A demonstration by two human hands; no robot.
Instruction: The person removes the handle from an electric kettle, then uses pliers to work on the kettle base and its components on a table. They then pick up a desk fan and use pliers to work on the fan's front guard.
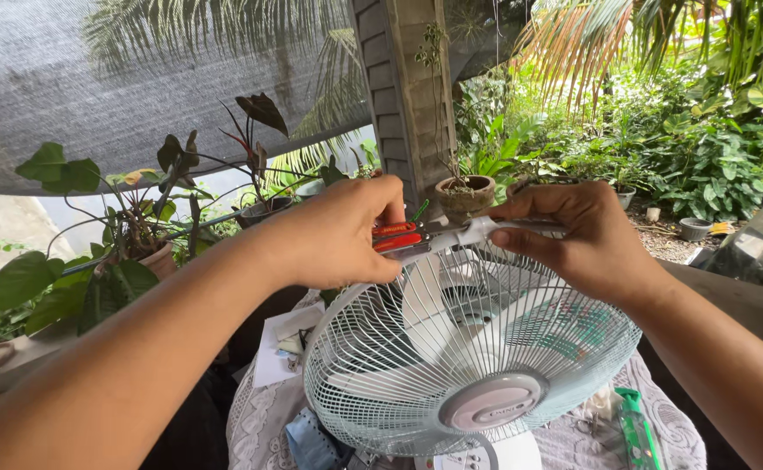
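Note:
A white electric fan [464,348] with a wire grille stands on a cloth-covered table, its front tilted toward me. My left hand [338,233] grips pliers with red handles [396,236], their jaws at the top rim of the grille. My right hand [577,235] pinches the white clip or handle [494,230] at the top of the grille, right where the pliers' tip meets it. Both hands are close together above the fan.
Potted plants [137,235] line a ledge at left, and a clay pot [464,193] stands by a wooden post. A green bottle-like object [638,426] and papers [281,344] lie on the lace tablecloth [259,426]. Garden greenery fills the right background.

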